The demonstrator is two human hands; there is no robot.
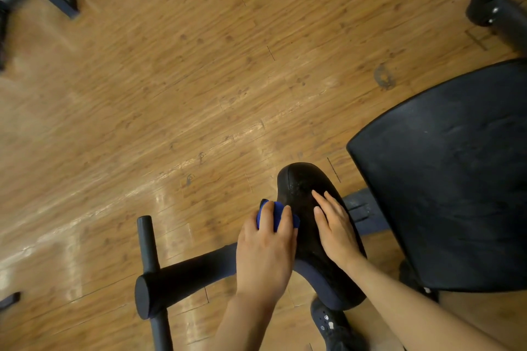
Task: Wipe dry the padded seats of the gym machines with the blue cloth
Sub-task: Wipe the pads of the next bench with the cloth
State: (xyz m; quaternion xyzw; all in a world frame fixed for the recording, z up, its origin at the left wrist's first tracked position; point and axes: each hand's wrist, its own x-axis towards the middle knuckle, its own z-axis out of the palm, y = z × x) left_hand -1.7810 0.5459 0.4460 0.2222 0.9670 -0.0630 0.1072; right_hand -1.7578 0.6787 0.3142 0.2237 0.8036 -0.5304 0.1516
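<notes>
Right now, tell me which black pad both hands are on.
The narrow curved pad, not the broad seat pad to its right: left hand holds the blue cloth against it, right hand lies flat on top.

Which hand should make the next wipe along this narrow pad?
Left. The left hand already grips the blue cloth against the narrow black pad, while the right hand lies flat on top, holding no cloth, probably steadying it.

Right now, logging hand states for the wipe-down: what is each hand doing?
Left hand: fingers curled round the blue cloth, against the padded roller.
Right hand: open, resting flat on the roller.
</notes>
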